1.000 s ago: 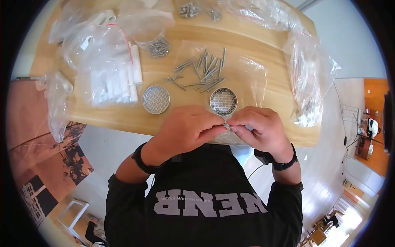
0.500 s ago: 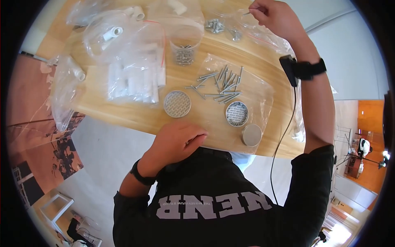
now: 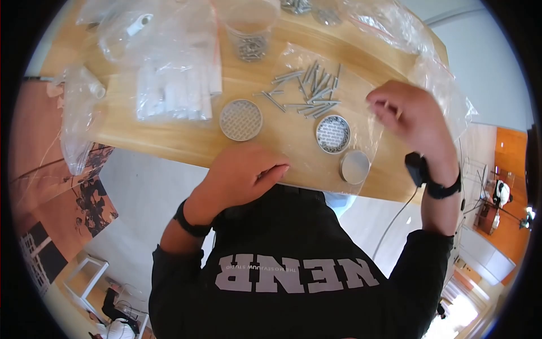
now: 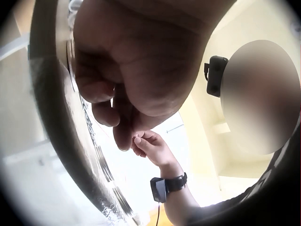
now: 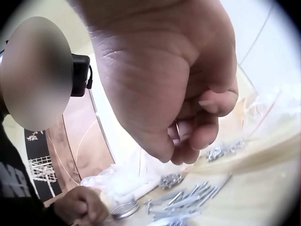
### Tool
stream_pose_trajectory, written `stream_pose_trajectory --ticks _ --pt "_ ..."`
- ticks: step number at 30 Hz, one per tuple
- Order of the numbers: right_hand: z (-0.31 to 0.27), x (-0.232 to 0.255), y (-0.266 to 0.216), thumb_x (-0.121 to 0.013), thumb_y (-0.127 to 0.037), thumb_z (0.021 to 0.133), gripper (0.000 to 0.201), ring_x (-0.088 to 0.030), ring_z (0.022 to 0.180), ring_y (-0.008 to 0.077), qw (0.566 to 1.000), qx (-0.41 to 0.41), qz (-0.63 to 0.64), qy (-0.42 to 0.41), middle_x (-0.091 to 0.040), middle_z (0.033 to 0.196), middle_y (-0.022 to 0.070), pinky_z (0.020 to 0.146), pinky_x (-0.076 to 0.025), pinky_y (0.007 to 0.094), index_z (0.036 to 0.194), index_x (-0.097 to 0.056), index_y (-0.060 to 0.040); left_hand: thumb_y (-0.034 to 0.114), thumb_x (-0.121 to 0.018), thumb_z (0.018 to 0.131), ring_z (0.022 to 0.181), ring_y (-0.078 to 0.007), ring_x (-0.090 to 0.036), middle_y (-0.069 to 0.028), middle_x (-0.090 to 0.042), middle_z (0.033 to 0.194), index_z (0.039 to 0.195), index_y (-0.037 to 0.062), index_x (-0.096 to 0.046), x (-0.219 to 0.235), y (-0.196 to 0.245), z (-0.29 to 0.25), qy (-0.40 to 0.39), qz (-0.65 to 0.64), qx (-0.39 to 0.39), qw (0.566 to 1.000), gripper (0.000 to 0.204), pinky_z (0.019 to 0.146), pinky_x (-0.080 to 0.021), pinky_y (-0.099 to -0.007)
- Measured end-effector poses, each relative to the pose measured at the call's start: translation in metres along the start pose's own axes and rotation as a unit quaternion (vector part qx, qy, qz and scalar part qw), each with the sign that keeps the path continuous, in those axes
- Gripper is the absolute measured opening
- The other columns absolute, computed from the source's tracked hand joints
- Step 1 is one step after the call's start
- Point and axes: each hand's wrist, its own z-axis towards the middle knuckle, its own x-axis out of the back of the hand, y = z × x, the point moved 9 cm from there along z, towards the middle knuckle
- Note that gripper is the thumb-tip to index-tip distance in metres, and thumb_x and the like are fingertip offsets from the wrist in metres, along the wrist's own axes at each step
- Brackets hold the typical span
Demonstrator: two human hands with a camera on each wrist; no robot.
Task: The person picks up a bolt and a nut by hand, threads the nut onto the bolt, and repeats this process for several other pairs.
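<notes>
My left hand point(image 3: 245, 175) is at the table's front edge, fingers curled and thumb laid along the index finger. Over the right part of the table my right hand point(image 3: 412, 116) is blurred, its fingers bent inward. The right wrist view shows its thumb against the curled fingertips; I cannot tell whether either hand holds something small. Between the hands sits a shallow round tin point(image 3: 333, 134) with small metal pieces inside. Below it lies a plain silver disc point(image 3: 354, 167), and farther left a brick-patterned round tin point(image 3: 241, 120). Long bolts point(image 3: 319, 90) are heaped behind the tins.
White tubes point(image 3: 175, 93) in clear plastic bags cover the left side. A clear plastic cup point(image 3: 250, 34) holds small metal hardware. Crumpled plastic bags point(image 3: 384, 25) lie along the right edge. A cable point(image 3: 395, 223) hangs from the right wrist camera.
My hands were together over a thin metal piece. The right then reached to the far right with a small grey piece at its fingertips, and has since come back nearer. The left stays near the front edge.
</notes>
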Motion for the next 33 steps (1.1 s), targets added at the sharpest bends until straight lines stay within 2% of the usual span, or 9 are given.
stream_pose_trajectory --ticks 3,7,9,16,17,19,22,26,33 --pt "-0.018 -0.031 -0.020 -0.069 -0.013 0.081 0.011 -0.064 0.075 0.0280 0.999 0.026 -0.005 -0.026 -0.063 0.081 0.0074 0.062 -0.050 0.0384 0.091 -0.064 -0.0094 0.014 -0.067 0.085 0.069 -0.0269 -0.063 -0.0049 -0.066 0.075 0.090 0.0099 -0.069 -0.006 0.012 0.019 -0.013 -0.011 -0.037 0.999 0.007 0.060 -0.048 -0.0367" --pt "-0.012 -0.056 -0.031 -0.070 -0.008 0.078 0.017 -0.064 0.074 0.0277 0.998 0.042 -0.042 -0.008 -0.064 0.085 0.0054 0.062 -0.050 0.0357 0.095 -0.066 -0.0095 0.015 -0.068 0.083 0.069 -0.0283 -0.063 -0.0061 -0.064 0.074 0.088 0.0104 -0.068 -0.008 0.027 0.031 -0.005 0.003 -0.087 0.996 0.007 0.058 -0.048 -0.0385" --pt "-0.009 -0.070 -0.030 -0.068 -0.009 0.079 0.018 -0.064 0.076 0.0273 0.995 0.040 -0.087 -0.041 -0.063 0.086 0.0046 0.063 -0.051 0.0362 0.097 -0.067 -0.0111 0.015 -0.068 0.083 0.069 -0.0283 -0.063 -0.0062 -0.064 0.074 0.088 0.0104 -0.068 -0.008 0.026 0.031 -0.005 0.016 -0.081 0.997 0.006 0.058 -0.048 -0.0384" --pt "-0.015 -0.074 -0.031 -0.068 -0.010 0.078 0.023 -0.063 0.075 0.0262 0.997 0.050 -0.050 -0.024 -0.063 0.086 0.0035 0.063 -0.051 0.0362 0.101 -0.070 -0.0143 0.012 -0.069 0.083 0.073 -0.0286 -0.063 -0.0076 -0.066 0.077 0.089 0.0085 -0.069 0.011 0.014 0.025 -0.001 0.116 -0.046 0.992 0.007 0.061 -0.049 -0.0375" --pt "-0.016 -0.073 -0.034 -0.065 -0.010 0.078 0.022 -0.063 0.075 0.0269 0.997 0.057 -0.043 -0.018 -0.061 0.083 0.0050 0.062 -0.050 0.0378 0.098 -0.069 -0.0132 0.012 -0.069 0.083 0.073 -0.0286 -0.063 -0.0076 -0.066 0.077 0.089 0.0085 -0.069 0.014 0.013 0.027 -0.005 0.116 -0.046 0.992 0.007 0.061 -0.049 -0.0375" --pt "-0.017 -0.072 -0.037 -0.062 -0.009 0.077 0.020 -0.063 0.074 0.0276 0.997 0.063 -0.033 -0.010 -0.059 0.079 0.0064 0.061 -0.049 0.0394 0.096 -0.069 -0.0120 0.013 -0.070 0.082 0.077 -0.0294 -0.063 -0.0070 -0.066 0.080 0.092 0.0093 -0.068 0.023 0.015 0.034 0.012 0.219 -0.053 0.974 0.010 0.065 -0.051 -0.0385" --pt "-0.019 -0.077 -0.036 -0.062 -0.009 0.077 0.022 -0.062 0.074 0.0277 0.997 0.066 -0.010 -0.026 -0.058 0.079 0.0064 0.061 -0.049 0.0393 0.098 -0.068 -0.0122 0.014 -0.069 0.081 0.082 -0.0295 -0.063 -0.0063 -0.066 0.086 0.095 0.0094 -0.067 0.030 0.016 0.054 -0.003 0.288 -0.060 0.956 0.014 0.069 -0.051 -0.0390" --pt "-0.018 -0.081 -0.036 -0.061 -0.010 0.078 0.018 -0.062 0.073 0.0288 0.998 0.059 -0.019 -0.024 -0.057 0.078 0.0070 0.060 -0.049 0.0397 0.095 -0.067 -0.0101 0.012 -0.069 0.080 0.088 -0.0294 -0.062 -0.0058 -0.065 0.092 0.096 0.0092 -0.066 0.032 0.016 0.071 0.017 0.320 -0.082 0.944 0.016 0.072 -0.051 -0.0394" --pt "-0.016 -0.087 -0.037 -0.060 -0.013 0.083 0.008 -0.062 0.074 0.0315 0.999 0.030 -0.019 -0.030 -0.057 0.078 0.0095 0.062 -0.049 0.0422 0.088 -0.059 -0.0068 0.010 -0.069 0.079 0.092 -0.0291 -0.061 -0.0051 -0.064 0.098 0.097 0.0088 -0.065 0.028 0.001 0.077 -0.033 0.372 -0.070 0.925 0.018 0.074 -0.051 -0.0392"
